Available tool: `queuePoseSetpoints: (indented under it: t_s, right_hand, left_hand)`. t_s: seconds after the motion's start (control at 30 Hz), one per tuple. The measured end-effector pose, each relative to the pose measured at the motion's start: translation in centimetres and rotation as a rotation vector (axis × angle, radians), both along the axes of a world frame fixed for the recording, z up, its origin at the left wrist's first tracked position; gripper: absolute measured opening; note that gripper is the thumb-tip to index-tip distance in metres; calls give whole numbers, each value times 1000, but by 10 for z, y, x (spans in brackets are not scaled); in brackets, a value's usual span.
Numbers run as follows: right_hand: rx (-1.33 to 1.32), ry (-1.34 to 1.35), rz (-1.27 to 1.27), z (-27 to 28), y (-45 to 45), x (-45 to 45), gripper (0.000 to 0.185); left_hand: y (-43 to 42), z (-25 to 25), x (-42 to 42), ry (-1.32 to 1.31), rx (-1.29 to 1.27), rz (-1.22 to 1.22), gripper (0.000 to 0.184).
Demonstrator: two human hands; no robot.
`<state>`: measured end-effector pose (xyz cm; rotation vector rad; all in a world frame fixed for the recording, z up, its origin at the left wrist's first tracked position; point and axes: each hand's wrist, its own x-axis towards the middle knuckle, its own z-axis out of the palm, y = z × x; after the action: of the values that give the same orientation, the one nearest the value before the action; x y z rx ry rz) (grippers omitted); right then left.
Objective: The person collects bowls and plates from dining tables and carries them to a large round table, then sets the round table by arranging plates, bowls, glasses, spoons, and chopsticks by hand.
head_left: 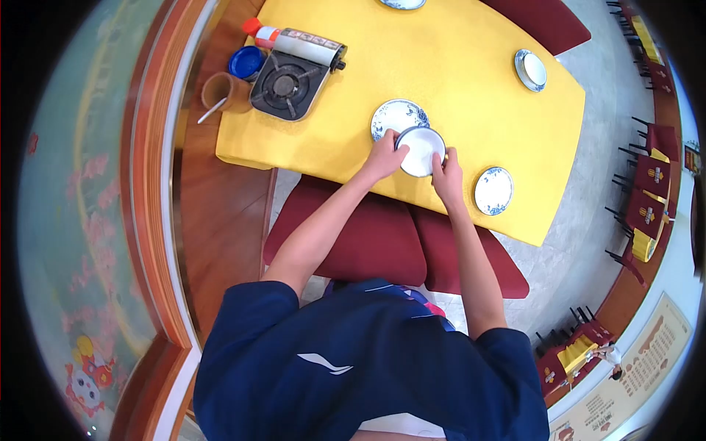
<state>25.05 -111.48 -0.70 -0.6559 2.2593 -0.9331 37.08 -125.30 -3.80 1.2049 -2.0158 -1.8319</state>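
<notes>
Both my hands hold a white bowl (421,153) with a dark blue rim, tilted so that its inside faces me. My left hand (385,157) grips its left edge, thumb over the rim. On the right edge, my right hand (447,175) has its thumb inside and fingers around the outside. Just behind the bowl lies a blue-and-white patterned plate (390,116), partly covered by it. Another patterned plate (493,191) rests on the table to the right of my right hand.
A yellow-covered table (331,147) carries a portable gas stove (287,87), a blue-lidded container (246,63) and a brown cup (224,92) at left. A bowl on a plate (531,70) stands far right. Dark red chairs (353,231) line the near edge.
</notes>
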Motion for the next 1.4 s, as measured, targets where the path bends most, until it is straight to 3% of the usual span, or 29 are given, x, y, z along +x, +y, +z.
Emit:
queuePoseSetpoints:
  t_s: [0.17, 0.3, 0.43, 0.63, 0.93, 1.1, 1.27, 1.4]
  right_hand:
    - [-90, -81, -143, 61, 80, 34, 19]
    - [-92, 13, -201, 95, 165, 47, 19]
    - [-115, -111, -368, 133, 247, 40, 19]
    - [-413, -151, -476, 134, 412, -4, 18]
    - [-430, -167, -740, 155, 635, -42, 21]
    - [-504, -180, -905, 143, 677, -68, 22]
    - [-427, -180, -909, 134, 695, -133, 23]
    - [-311, -187, -772, 120, 703, -217, 24]
  left_hand:
    - [70, 39, 14, 180, 81, -63, 33]
    - [154, 77, 8, 398, 467, -39, 36]
    - [235, 106, -20, 372, 544, -134, 38]
    - [388, 147, -76, 351, 867, -182, 44]
    - [592, 159, -158, 221, 1059, -466, 50]
    - [636, 166, -212, 148, 1040, -660, 53]
    - [657, 139, -277, 82, 1056, -587, 51]
    - [662, 108, -339, 210, 1150, -527, 52]
